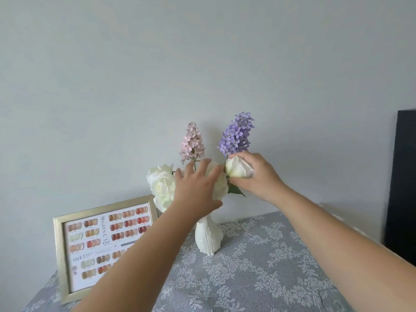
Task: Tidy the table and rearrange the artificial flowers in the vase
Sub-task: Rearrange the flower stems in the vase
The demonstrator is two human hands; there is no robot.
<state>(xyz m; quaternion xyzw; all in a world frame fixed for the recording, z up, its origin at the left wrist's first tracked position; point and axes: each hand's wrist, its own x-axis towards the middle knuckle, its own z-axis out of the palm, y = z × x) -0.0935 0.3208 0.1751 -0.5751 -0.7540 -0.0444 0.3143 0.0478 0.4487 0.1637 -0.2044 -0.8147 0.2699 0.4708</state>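
White and slightly crumpled in texture, the vase (208,238) stands upright on a table covered by a grey lace tablecloth (258,266), close to the pale wall behind it. Its neck is hidden by the left forearm crossing in front. Rising from it are a pink lilac spray (192,141) and a purple lilac spray (236,134), the purple one leaning a little to the right, with a cluster of white blooms (161,183) spilling out on the left side.

The left hand (198,188) is spread, fingers straight and apart, with the palm laid against a white bloom at the middle of the arrangement; it presses or steadies rather than grasps, with nothing curled into it. The right hand (254,176) has its thumb and fingers curled around a white rosebud (237,170), holding it just below the purple spray and touching the other flowers. A green leaf (235,189) pokes out beneath that hand (whether the rosebud's stem sits inside the vase cannot be told, since the hands cover it).

Left of the vase, a gold-framed picture (103,248) showing rows of nail colour samples stands leaning back against the wall. A dark panel (403,188) fills the right edge.
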